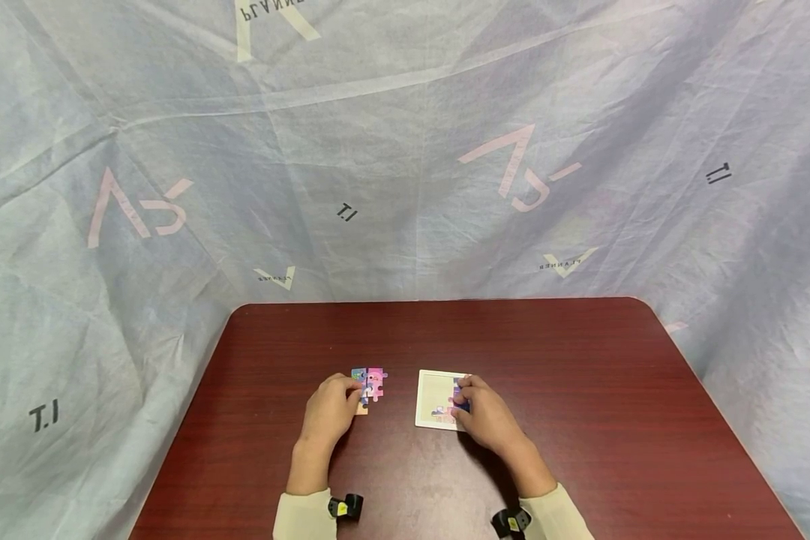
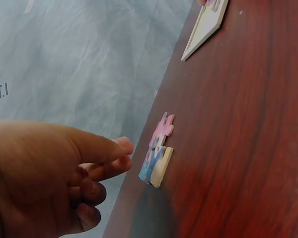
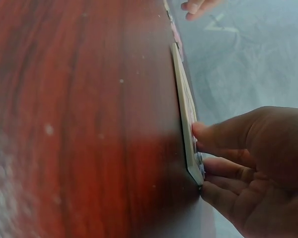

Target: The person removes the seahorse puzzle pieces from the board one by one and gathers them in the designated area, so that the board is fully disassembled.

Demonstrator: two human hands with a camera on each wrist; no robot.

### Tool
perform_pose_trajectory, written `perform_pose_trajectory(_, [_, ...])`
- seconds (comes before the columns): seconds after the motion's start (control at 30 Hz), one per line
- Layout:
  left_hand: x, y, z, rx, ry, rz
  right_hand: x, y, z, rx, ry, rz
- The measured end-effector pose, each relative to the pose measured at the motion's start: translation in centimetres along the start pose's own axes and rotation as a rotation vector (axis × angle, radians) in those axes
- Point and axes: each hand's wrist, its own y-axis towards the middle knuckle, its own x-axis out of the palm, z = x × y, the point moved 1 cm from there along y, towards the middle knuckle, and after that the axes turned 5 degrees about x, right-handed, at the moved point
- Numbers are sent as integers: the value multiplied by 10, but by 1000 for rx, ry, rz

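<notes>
My left hand (image 1: 332,405) hovers at the left side of a small cluster of puzzle pieces (image 1: 376,381), pink, blue and cream. In the left wrist view its thumb and forefinger are close together, nothing between them, apart from the pieces (image 2: 161,131). A square, pale puzzle tray (image 1: 439,372) lies to the right, with pieces along its bottom and right side. Over that right side, my right hand (image 1: 489,412) holds a dark blue puzzle piece (image 1: 462,406) between thumb and fingers. The hand covers the tray's right edge and part of the piece.
Everything lies on a dark red wood-grain table (image 1: 580,360) with rounded back corners. A grey printed cloth (image 1: 405,187) hangs behind and along the sides. Each sleeve has a black device (image 1: 346,508) at the wrist.
</notes>
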Motion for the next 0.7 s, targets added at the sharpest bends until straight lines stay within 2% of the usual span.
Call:
perform_pose_trajectory(0.07, [0,0,2,12,-3,-1,-1,0,0,-11,4,1])
perform_pose_trajectory(0.23, [0,0,8,26,-11,-13,-2,0,0,30,13,-37])
perform_pose_trajectory(0.43, [1,0,17,58,-60,-38,-2,1,-1,50,16,-54])
perform_pose_trajectory(0.7, [4,-1,29,113,-41,-30,-2,1,-2,56,22,-56])
